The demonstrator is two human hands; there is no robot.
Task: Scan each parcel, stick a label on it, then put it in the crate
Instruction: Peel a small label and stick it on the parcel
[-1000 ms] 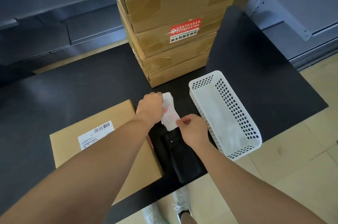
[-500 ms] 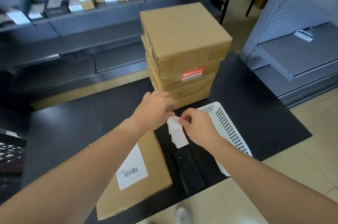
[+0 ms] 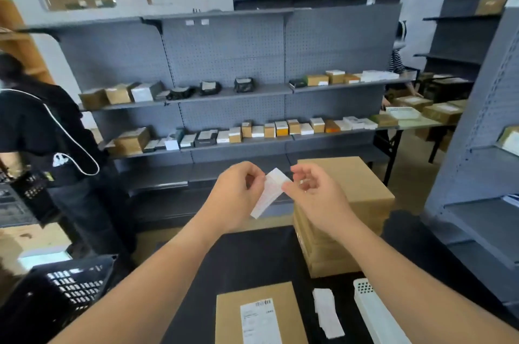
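Left hand (image 3: pixel 236 197) and right hand (image 3: pixel 314 197) both pinch a label (image 3: pixel 268 194), slanting down-left, raised directly above the parcel (image 3: pixel 230 315).

Both hands are raised close together in front of the body, forearms bare and angled inward. The left hand (image 3: pixel 238 197) curls its fingers and pinches the left edge of a white label strip (image 3: pixel 268 194). The right hand (image 3: pixel 317 197), fingers loosely curled, nips the strip's right edge between thumb and forefinger.
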